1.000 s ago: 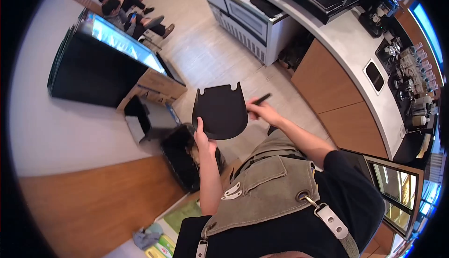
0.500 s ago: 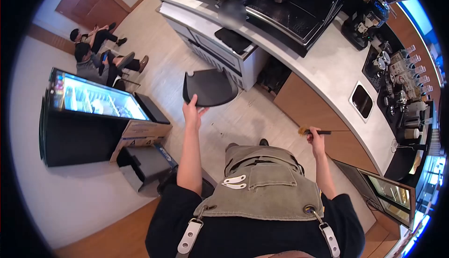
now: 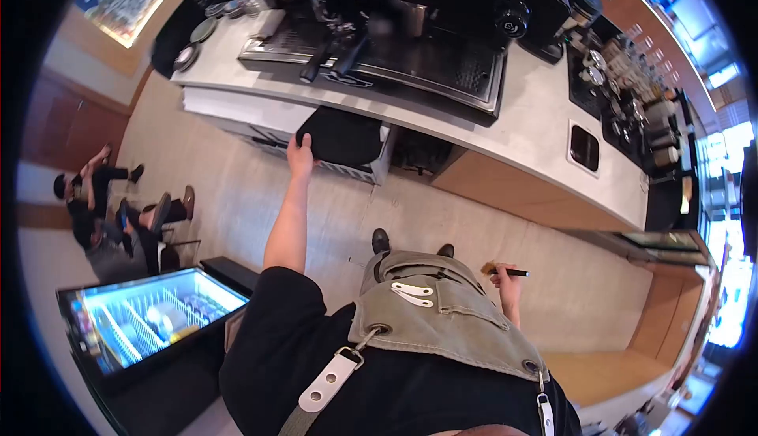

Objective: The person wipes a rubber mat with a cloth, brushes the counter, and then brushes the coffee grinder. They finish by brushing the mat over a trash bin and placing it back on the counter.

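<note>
My left hand [image 3: 302,155] is closed on the near left edge of a flat black tray [image 3: 339,137], thumb on top. The tray is over the white cabinet below the counter edge; I cannot tell whether it rests there. Low on the right, my right hand [image 3: 505,278] grips a small brush [image 3: 517,272] with a black handle and tan bristles. Above the tray, on the counter, stands an espresso machine [image 3: 466,80] with lit red buttons and black portafilter handles [image 3: 347,61].
The pale counter [image 3: 529,132] curves right, with an inset dark bin opening [image 3: 584,147] and several bottles and metal tools. A lit display fridge [image 3: 162,317] stands at lower left. Two people [image 3: 118,238] sit by the left wall. Wooden cabinet fronts [image 3: 521,199] run below the counter.
My left hand has carried the black tray from above the open floor to the white cabinet. My body has moved closer to the counter and the view has turned. The brush stays in my right hand.
</note>
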A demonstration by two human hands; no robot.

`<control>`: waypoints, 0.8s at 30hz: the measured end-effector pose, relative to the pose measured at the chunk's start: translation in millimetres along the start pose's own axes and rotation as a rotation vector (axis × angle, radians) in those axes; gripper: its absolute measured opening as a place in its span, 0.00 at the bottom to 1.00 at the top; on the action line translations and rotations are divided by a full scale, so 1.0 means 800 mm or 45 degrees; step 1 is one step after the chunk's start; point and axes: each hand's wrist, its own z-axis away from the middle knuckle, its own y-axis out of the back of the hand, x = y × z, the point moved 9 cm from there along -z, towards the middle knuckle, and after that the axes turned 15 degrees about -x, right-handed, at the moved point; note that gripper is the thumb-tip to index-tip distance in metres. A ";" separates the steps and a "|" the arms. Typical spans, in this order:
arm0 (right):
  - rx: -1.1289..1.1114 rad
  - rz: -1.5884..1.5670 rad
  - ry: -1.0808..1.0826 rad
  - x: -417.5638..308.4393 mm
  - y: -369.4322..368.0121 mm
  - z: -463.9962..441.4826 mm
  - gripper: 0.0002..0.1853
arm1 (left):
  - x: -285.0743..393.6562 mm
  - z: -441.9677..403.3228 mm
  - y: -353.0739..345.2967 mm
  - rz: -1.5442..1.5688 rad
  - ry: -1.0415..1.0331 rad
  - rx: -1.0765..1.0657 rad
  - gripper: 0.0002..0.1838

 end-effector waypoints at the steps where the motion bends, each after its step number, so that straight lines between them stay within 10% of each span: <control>1: 0.011 0.014 -0.024 0.006 -0.006 0.019 0.13 | -0.008 -0.015 0.004 -0.027 -0.064 -0.003 0.20; 11: 0.201 0.013 0.020 0.000 -0.027 0.076 0.10 | 0.003 -0.095 0.012 -0.722 -0.228 0.078 0.28; 14: 0.178 0.166 -0.125 -0.009 -0.024 0.066 0.15 | -0.002 -0.051 0.000 -0.277 -0.062 0.000 0.32; 18: 0.185 0.049 0.021 -0.046 -0.007 0.054 0.15 | -0.069 0.024 0.038 -0.479 -0.431 0.624 0.36; 20: 0.174 -0.048 0.049 -0.069 0.012 0.055 0.15 | -0.105 0.087 -0.016 -0.394 -0.399 0.570 0.31; 24: -0.016 -0.215 0.163 -0.087 0.062 0.041 0.19 | -0.128 0.235 -0.270 0.027 -0.016 -0.573 0.19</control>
